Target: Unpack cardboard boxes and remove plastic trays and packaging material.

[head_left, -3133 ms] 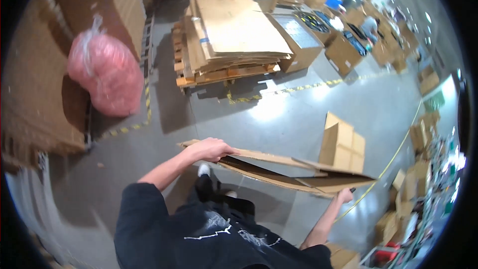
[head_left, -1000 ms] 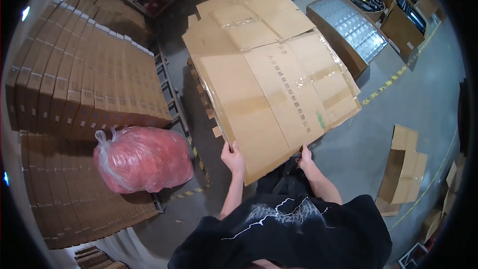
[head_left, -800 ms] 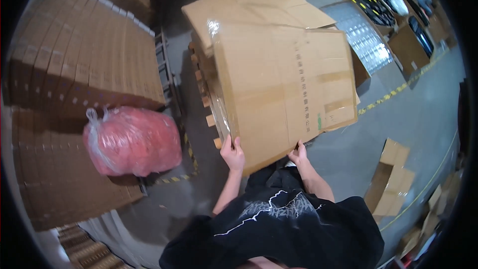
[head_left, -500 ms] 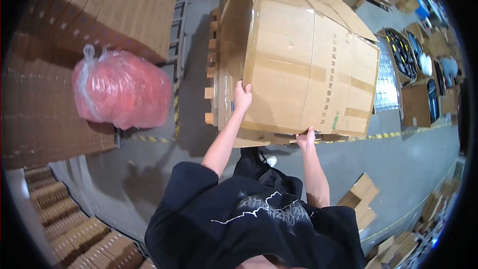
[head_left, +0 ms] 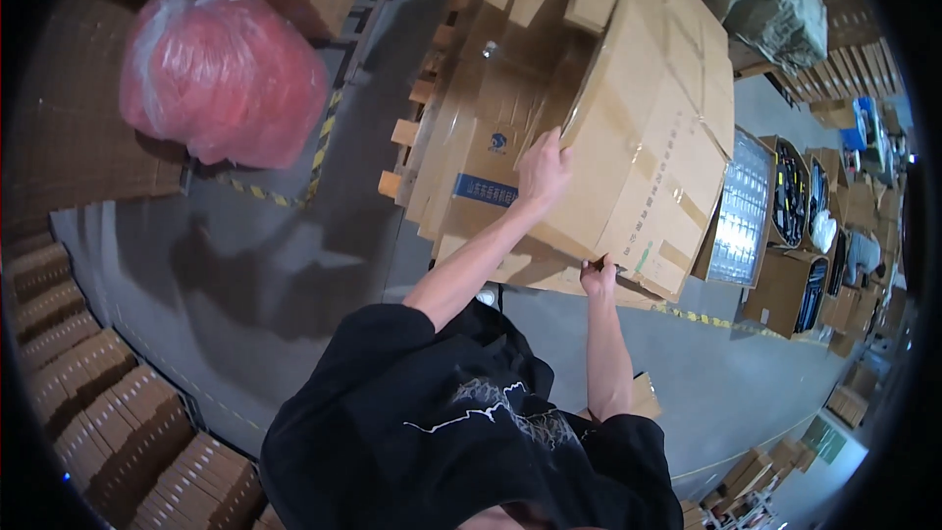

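Note:
A large flattened brown cardboard box (head_left: 643,137), with strips of tape across it, lies tilted on a stack of other flattened cardboard (head_left: 481,137). My left hand (head_left: 546,175) is closed on its left edge, which stands raised above the sheets below. At the near edge, my right hand (head_left: 598,278) grips the same box near its front corner. Something small and dark shows by the right fingers; I cannot make out what it is. Under the stack, a wooden pallet (head_left: 404,132) sticks out on the left.
To the left sits a clear bag of pink material (head_left: 231,74). Stacked cartons (head_left: 118,412) line the lower left. On the right stand open boxes of dark items (head_left: 788,191) and a crate of clear plastic pieces (head_left: 741,206). Yellow-black tape (head_left: 721,320) marks the floor.
The box's left edge has lifted and shifted right, uncovering the sheets beneath with a blue printed strip. My left hand has moved right and up with it. The whole view has turned.

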